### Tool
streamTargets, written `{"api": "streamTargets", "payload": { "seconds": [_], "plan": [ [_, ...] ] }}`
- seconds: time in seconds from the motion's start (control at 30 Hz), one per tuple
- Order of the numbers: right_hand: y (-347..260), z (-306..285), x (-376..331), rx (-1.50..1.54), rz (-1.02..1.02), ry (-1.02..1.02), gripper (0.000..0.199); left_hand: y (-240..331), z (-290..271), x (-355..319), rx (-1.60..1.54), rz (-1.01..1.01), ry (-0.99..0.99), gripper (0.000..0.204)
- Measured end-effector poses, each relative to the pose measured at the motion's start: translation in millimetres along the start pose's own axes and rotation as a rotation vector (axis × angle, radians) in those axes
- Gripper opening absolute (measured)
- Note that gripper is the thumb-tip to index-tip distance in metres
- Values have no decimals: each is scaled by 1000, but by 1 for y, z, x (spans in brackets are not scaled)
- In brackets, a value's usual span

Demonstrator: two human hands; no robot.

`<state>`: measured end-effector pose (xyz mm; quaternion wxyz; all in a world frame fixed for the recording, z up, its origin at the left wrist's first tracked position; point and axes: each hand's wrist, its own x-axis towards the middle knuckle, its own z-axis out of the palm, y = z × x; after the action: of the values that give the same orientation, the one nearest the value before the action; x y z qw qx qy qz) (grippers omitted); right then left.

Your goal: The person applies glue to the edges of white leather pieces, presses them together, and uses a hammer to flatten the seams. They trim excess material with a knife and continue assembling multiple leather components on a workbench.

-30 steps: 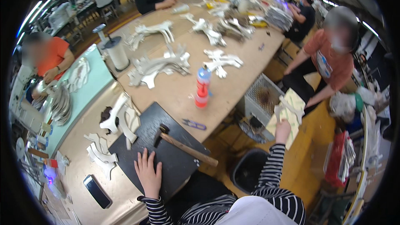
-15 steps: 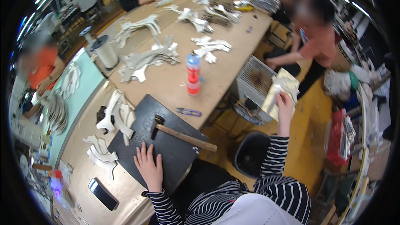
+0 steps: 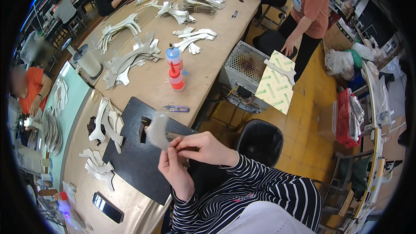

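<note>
Right hand [image 3: 209,148] has joined my left hand [image 3: 178,175] over the black mat's [image 3: 138,164] edge, both pinching a pale piece [image 3: 157,129]; squeezing hard could crease it.

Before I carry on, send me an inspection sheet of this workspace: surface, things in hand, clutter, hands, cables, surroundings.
Surface: black board lying on the brown table.
Things in hand: white curved piece, blurred, raised over the board; hammer on the board, partly hidden behind it.
Clutter: purple snips, red-and-blue bottle, phone.
Hands: left hand pinches the piece's lower end; right hand has fingertips there, grip unclear.
Cables: nothing seen on the board.
Surroundings: black bin beside the table; patterned sheet by the perforated metal box; co-worker standing beyond.
</note>
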<state>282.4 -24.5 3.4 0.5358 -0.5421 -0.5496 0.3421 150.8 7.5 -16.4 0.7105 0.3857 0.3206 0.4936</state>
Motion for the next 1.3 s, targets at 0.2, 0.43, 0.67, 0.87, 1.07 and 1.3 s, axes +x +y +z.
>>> {"api": "streamTargets", "payload": {
  "seconds": [0.2,0.43,0.67,0.87,1.07,1.3],
  "plan": [
    [80,-154,-27,-387,-12,698,14,25,-43,16,298,62,210,25],
    [230,-410,-79,-1454,589,612,50,51,-79,20,367,116,183,30],
    [229,-422,-86,-1307,703,650,34,58,-81,15,409,227,220,24],
    [149,-376,-67,-1398,563,869,30,74,-91,2,551,268,243,23],
    [42,-252,-19,-933,-172,863,18,78,-116,-3,1154,755,377,44],
    [2,-101,34,-651,-478,445,17,80,-142,-29,1243,841,556,51]
  ]
}}
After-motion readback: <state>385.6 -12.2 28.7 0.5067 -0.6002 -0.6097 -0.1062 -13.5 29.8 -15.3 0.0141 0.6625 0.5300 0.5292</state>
